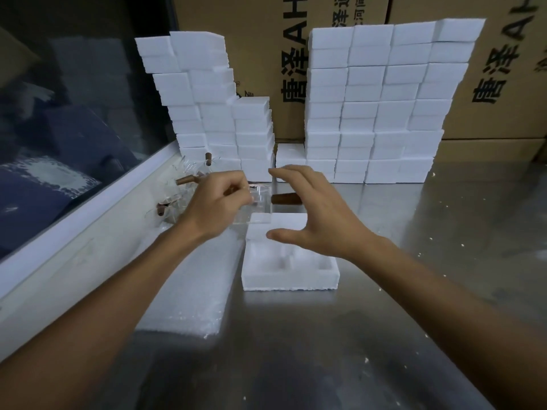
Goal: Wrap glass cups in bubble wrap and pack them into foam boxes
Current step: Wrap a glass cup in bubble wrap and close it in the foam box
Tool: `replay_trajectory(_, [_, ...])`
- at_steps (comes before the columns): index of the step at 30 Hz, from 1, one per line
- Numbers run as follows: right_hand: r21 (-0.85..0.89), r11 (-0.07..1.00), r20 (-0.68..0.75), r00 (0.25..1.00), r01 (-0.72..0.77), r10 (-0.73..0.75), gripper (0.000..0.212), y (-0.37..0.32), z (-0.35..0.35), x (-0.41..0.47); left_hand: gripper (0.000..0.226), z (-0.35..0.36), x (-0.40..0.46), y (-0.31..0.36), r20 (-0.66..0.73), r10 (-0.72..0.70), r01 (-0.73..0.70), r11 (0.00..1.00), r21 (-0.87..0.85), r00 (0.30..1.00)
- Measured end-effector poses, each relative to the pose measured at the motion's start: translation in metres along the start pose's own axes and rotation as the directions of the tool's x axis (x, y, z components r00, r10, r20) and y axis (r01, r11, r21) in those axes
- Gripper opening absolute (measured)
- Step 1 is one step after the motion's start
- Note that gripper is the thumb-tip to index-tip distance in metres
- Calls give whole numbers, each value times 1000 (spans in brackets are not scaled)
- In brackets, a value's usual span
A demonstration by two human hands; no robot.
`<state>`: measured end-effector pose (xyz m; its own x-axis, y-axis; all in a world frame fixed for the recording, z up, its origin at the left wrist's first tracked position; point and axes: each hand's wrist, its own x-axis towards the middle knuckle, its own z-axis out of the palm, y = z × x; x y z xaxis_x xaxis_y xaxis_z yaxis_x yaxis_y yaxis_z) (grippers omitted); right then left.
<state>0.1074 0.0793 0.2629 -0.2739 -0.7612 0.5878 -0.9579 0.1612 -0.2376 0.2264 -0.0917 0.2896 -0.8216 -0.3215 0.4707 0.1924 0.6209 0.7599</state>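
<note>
A person's left hand [217,202] grips a clear glass cup with a brown wooden handle [260,204] above an open white foam box [290,275] on the steel tabletop [414,261]; the right hand [319,214] hovers beside it, fingers [288,172] spread wide. Stacked white foam boxes [381,108] stand behind.

The cardboard cartons [290,69] stacked behind the foam boxes carry large black print running sideways: the characters "唐泽" followed by the letters "AH", cut off at the edge.
</note>
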Motion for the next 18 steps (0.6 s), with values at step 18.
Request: replay_trajectory(18, [-133, 991, 1, 1000, 17, -17, 71, -22, -26, -25, 67, 8, -44, -21, 62, 182, -192, 910, 368, 981])
